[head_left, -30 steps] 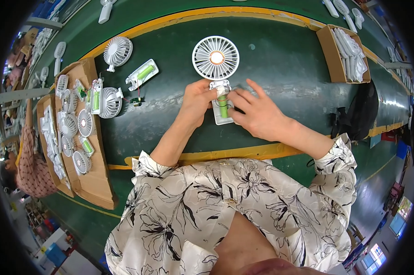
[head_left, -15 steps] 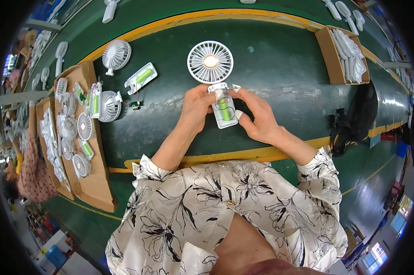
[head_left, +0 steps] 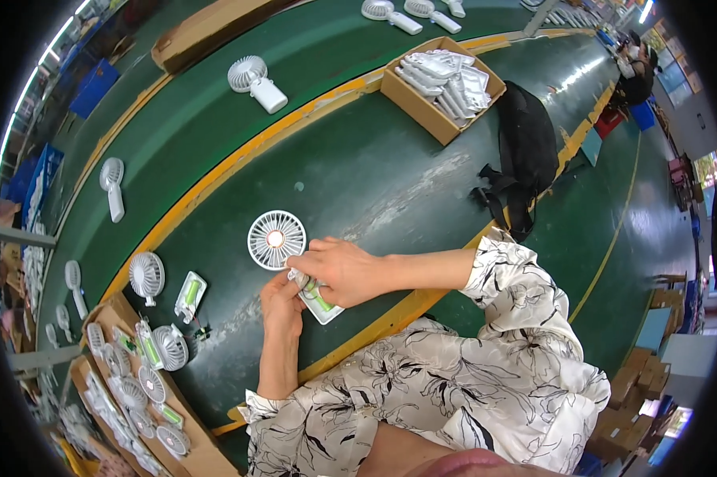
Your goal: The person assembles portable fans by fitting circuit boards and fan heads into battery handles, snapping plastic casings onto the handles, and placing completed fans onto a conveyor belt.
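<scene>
A white handheld fan (head_left: 255,253) lies on the dark green table, its round head facing up. Its handle shell (head_left: 327,316) is uncovered, with a green battery cell (head_left: 320,302) inside. My left hand (head_left: 280,306) is closed on the handle's side, close to the neck. From the right, my right hand (head_left: 338,272) reaches across the handle, fingers bent and pressed down at the neck. The hands hide the neck and part of the handle.
Left of my hands lie another fan head (head_left: 146,275) and an opened handle (head_left: 190,296) with a wired circuit board. A cardboard tray (head_left: 207,445) of fan parts stands at lower left. Farther off are a box (head_left: 422,111) of white parts and a black bag (head_left: 525,143). Finished-looking fans (head_left: 257,83) lie on the belt.
The view has swung toward the right, so the scene sits lower and further left. My right hand has moved from the handle's right side over it to the neck.
</scene>
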The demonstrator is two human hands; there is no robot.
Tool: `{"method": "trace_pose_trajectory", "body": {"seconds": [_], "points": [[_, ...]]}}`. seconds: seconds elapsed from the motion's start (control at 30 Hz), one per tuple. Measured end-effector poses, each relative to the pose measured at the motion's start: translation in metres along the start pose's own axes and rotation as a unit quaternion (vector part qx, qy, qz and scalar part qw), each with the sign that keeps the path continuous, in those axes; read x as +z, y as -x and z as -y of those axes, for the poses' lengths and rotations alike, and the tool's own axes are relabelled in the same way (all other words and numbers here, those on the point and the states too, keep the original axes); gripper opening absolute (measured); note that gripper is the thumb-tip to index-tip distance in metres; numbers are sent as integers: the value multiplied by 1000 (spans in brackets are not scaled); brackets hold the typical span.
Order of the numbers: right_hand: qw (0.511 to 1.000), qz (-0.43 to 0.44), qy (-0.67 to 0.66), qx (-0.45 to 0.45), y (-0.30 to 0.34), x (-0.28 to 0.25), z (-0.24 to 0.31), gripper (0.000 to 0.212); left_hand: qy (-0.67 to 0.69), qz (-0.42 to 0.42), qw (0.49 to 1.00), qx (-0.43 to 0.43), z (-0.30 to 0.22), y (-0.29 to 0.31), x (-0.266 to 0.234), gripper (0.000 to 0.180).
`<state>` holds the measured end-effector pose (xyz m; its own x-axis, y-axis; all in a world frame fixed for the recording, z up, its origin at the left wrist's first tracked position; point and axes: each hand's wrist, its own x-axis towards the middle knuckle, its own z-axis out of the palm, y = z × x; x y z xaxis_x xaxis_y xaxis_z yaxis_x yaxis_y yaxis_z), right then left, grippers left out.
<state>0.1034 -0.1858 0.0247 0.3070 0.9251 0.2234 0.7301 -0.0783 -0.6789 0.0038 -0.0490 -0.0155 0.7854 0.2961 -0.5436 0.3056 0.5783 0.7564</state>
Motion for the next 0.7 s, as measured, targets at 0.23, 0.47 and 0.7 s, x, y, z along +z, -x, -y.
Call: {"method": "trace_pose_trajectory", "body": {"seconds": [0.23, 0.47, 0.7], "points": [[961, -192, 133, 150, 6, -123, -64, 30, -16, -2, 1000, 1, -14, -1, 1, 28], [756, -379, 451, 287, 49, -234, -148, 24, 0, 5, 1000, 1, -8, -7, -7, 23], [754, -238, 528, 309, 19, -149, -142, 17, -9, 29, 1000, 0, -13, 3, -4, 24]]}}
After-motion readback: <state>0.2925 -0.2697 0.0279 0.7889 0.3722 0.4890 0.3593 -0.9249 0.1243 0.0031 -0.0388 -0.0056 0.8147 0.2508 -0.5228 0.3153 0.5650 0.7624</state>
